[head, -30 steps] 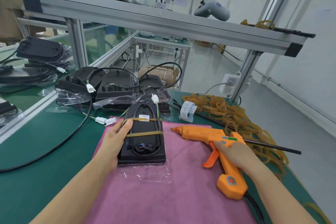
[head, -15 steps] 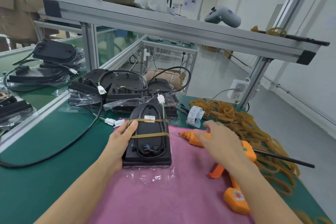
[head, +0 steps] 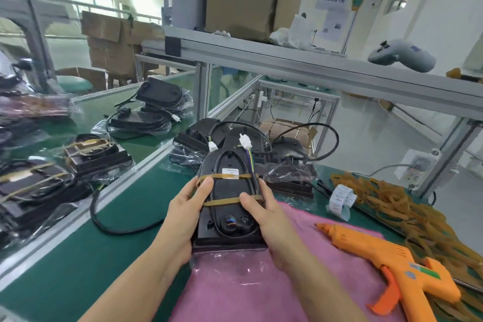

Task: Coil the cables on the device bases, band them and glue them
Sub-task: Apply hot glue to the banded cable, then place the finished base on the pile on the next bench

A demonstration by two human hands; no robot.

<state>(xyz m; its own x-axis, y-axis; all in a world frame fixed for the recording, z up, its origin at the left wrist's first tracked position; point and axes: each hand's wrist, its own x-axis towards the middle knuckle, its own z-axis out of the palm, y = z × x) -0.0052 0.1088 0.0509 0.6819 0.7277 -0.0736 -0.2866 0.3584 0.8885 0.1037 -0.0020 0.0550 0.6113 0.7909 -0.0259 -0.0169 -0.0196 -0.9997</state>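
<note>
Hands: our left hand [head: 183,214] and right hand [head: 269,217] grip the banded base [head: 230,201], center frame.
Glue gun [head: 386,261]: lower right, on our pink cloth [head: 248,293].

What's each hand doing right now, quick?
Left hand: grips the left side of the banded device base.
Right hand: grips the base's right side, thumb on top.

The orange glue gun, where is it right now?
In the head view, the orange plastic glue gun lies untouched at the lower right on the pink cloth, beside the heap of tan rubber bands, to the right of both hands.
</note>
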